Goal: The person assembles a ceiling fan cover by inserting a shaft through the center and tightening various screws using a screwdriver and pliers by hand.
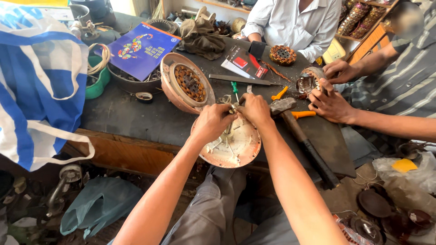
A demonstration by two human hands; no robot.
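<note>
My left hand [211,122] and my right hand [255,109] meet over a round copper-coloured fan motor cover [234,147] at the near edge of the dark workbench [131,115]. Both hands grip a small metal part [232,108] at the cover's centre, above white wires that lie inside it. The fingers hide how the part sits. A second motor housing with copper windings [186,84] leans on its edge just behind my left hand.
A hammer [297,131] and orange-handled pliers [290,104] lie right of my hands. Another person's hands [331,97] hold a small wound stator [309,80]. A third person in a white shirt [295,20] sits behind. A blue booklet [138,49], a rag [200,38], a green screwdriver [235,88].
</note>
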